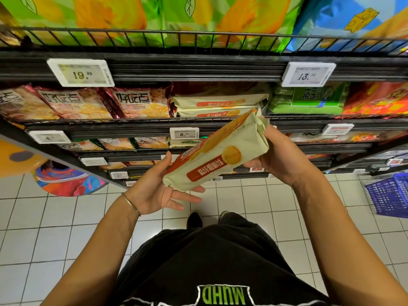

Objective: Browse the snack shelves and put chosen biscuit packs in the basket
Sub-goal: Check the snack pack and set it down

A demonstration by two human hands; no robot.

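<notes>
- Black shirt with green lettering (223, 283) sits nearest, both arms stretched out over it.
- Tilted before the black wire shelves (132, 125), the long cream biscuit pack with a red label (217, 157) has the right hand (280, 157) curled round its upper end. The left hand (154, 193) lies flat beneath its lower end, fingers straight.
- One firm grip should be enough, I'd judge, to swing it right to the blue plastic basket (388, 195), well apart, and lay it in flat.
- It looks slim and stiff, folded at the ends, with a round biscuit printed on it.
</notes>
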